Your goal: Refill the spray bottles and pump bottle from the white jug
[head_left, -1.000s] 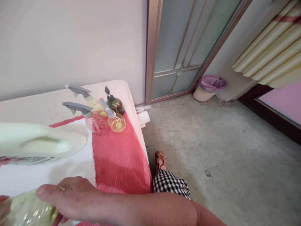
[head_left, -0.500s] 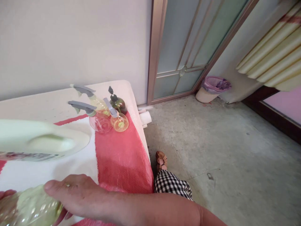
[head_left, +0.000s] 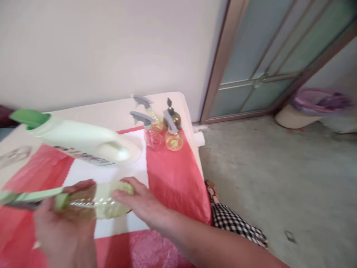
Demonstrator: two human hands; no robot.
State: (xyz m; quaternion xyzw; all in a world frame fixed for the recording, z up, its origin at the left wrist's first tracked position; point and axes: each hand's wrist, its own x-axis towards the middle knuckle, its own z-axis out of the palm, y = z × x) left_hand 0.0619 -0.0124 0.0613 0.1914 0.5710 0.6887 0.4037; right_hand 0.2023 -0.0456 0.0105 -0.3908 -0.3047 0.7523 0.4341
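Note:
A clear yellow-green spray bottle (head_left: 107,206) lies sideways between my hands, above a red and white cloth (head_left: 173,182). My left hand (head_left: 67,230) is closed around its neck end, where a blurred pale green and grey piece (head_left: 30,197) sticks out to the left. My right hand (head_left: 139,199) grips the base, thumb on top. Just beyond stands a large pale green jug (head_left: 80,136) with a green cap (head_left: 32,118) and a moulded handle.
At the table's far right corner stand a pink spray bottle (head_left: 154,137), a yellow one (head_left: 156,119), an orange one (head_left: 174,140) and a dark green bottle (head_left: 175,118). A lined waste bin (head_left: 295,115) stands on the floor near a glass door (head_left: 242,85).
The view has swung left, so things appear further right. My left hand and the whole bottle body now show. Both hands still hold the bottle.

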